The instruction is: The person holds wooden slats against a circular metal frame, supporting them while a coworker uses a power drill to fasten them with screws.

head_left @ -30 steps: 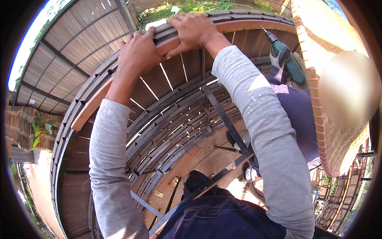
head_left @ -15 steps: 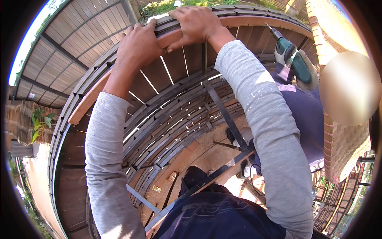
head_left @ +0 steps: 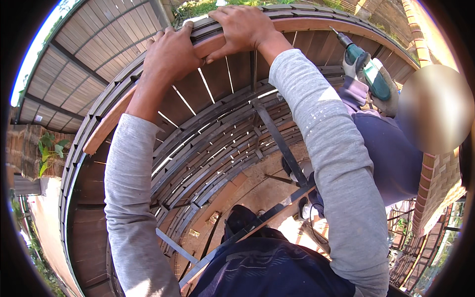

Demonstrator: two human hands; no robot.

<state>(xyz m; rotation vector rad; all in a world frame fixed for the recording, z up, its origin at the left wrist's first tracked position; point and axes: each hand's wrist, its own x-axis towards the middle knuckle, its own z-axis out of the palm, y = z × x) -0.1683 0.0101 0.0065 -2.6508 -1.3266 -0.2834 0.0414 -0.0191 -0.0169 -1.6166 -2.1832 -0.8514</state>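
My left hand (head_left: pixel 170 52) and my right hand (head_left: pixel 242 27) both press down on a reddish-brown wooden rail (head_left: pixel 307 24) that runs along the top of a dark slatted wooden fence panel (head_left: pixel 217 128). The left fingers curl over the rail's far edge; the right hand lies flat across it, a hand's width to the right. To the right, a person in a dark blue top holds a teal cordless drill (head_left: pixel 368 72) in a gloved hand, its bit pointed at the rail.
A diagonal metal brace (head_left: pixel 277 138) crosses the fence panel's inner side. A second slatted panel (head_left: pixel 84 64) stands at upper left, a brick pillar (head_left: pixel 440 183) at right. Sunlit ground with a potted plant (head_left: pixel 49 148) lies left; grass shows beyond the fence.
Both hands have stayed on the rail, shifting only slightly with the view. The other person's drill has come a little closer to the rail.
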